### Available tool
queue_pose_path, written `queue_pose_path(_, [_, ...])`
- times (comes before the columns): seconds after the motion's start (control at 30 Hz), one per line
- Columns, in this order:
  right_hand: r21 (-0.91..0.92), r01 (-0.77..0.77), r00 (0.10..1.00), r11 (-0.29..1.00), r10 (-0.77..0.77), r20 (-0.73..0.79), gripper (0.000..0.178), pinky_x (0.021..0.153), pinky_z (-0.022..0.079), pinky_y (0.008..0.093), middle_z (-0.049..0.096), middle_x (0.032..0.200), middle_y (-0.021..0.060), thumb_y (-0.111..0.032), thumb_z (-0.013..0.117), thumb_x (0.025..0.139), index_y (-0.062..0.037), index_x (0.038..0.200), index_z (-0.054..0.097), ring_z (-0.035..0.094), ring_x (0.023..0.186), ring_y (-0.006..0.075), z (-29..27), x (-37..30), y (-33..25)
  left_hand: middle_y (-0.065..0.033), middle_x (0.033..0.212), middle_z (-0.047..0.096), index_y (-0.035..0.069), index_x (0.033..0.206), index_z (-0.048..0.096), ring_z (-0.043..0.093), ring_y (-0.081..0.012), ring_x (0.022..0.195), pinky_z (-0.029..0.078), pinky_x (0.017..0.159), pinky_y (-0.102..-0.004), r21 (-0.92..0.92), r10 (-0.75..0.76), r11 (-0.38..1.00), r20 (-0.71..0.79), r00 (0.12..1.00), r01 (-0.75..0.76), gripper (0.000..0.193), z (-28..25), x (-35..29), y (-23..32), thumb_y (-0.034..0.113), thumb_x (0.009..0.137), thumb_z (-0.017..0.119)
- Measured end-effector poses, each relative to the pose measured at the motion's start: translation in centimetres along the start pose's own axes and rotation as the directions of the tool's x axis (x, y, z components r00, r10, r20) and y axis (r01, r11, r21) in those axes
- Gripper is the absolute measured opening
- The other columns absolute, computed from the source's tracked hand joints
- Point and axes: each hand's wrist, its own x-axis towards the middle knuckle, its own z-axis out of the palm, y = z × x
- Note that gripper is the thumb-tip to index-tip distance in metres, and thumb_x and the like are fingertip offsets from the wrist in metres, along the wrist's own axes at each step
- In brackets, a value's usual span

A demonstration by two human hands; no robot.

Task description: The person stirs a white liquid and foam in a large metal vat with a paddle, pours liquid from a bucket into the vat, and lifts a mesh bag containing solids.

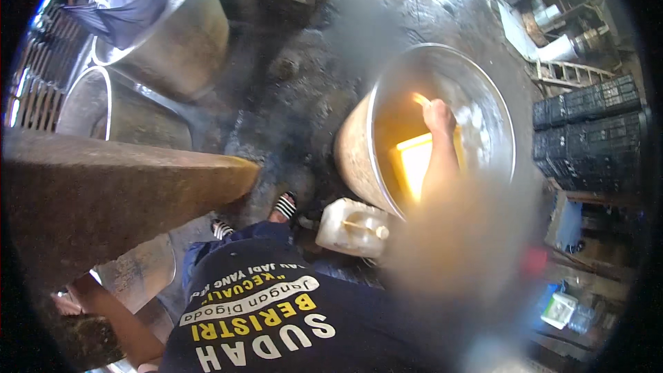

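Observation:
My right hand (440, 117) reaches down into a large round metal vat (356, 155) of yellow-orange liquid. Its fingers are closed, and a bright orange piece sticks out beside them; what it belongs to is unclear. Below the wrist, a square yellow-edged shape (416, 159) with a glaring white middle shows in the vat, perhaps a container. My left hand (67, 303) is at the far lower left, beside a thick beam (124, 190), its fingers partly seen and apart, apparently resting on a dark surface. Against the vat's near side stands a whitish jerrycan (345, 228).
Other big metal vats (179, 41) stand at the upper left, one with a grey cloth (124, 10) over it. Black crates (587, 135) are stacked at the right. The dark floor (283, 97) looks wet. A blurred smear hides part of my right arm.

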Motion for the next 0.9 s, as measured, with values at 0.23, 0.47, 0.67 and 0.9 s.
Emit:
queue_pose_path(0.23, [0.053,-0.080,0.995,0.995,0.077,0.066,0.079,0.096,0.051,0.0516,0.070,0.113,0.0257,-0.075,0.049,0.089,-0.0031,0.106,0.075,0.065,0.111,0.0438,1.0,1.7,0.4,-0.0140,0.127,0.059,0.001,0.135,0.051,0.060,-0.0254,0.114,0.049,0.102,-0.0382,0.017,0.013,1.000,0.039,0.999,-0.014,0.036,0.3,0.6,-0.8,0.022,0.106,0.049])
queue_pose_path(0.47, [0.145,-0.022,1.000,0.989,0.025,-0.015,0.079,0.086,0.052,0.0522,0.072,0.103,0.0244,-0.077,0.047,0.090,-0.0039,0.100,0.076,0.068,0.100,0.0449,-0.6,-1.3,-2.0,-0.0131,0.127,0.059,0.002,0.135,0.052,0.060,-0.0245,0.115,0.048,0.102,-0.0379,0.016,0.031,0.999,0.053,0.998,-0.032,0.035,0.0,2.2,-1.3,0.021,0.106,0.049])
queue_pose_path(0.67, [0.287,-0.055,0.974,0.956,0.114,-0.195,0.047,0.079,0.051,0.0536,0.072,0.098,0.0209,-0.054,0.053,0.096,-0.0102,0.096,0.071,0.067,0.095,0.0433,0.7,-3.4,2.8,-0.0123,0.127,0.060,0.003,0.135,0.052,0.060,-0.0237,0.115,0.048,0.103,-0.0376,-0.075,0.092,0.993,0.065,0.994,-0.087,0.035,1.6,4.8,-0.8,0.020,0.106,0.049])
queue_pose_path(0.9, [0.515,0.179,0.807,0.838,0.175,-0.565,0.032,0.069,0.052,0.0424,0.070,0.082,0.0200,-0.030,0.063,0.099,0.0009,0.096,0.070,0.069,0.077,0.0355,-7.2,-12.2,6.9,-0.0113,0.127,0.061,0.003,0.136,0.053,0.060,-0.0227,0.115,0.047,0.103,-0.0372,-0.160,0.143,0.979,0.082,0.986,-0.129,0.034,2.9,6.7,-1.1,0.019,0.106,0.048])
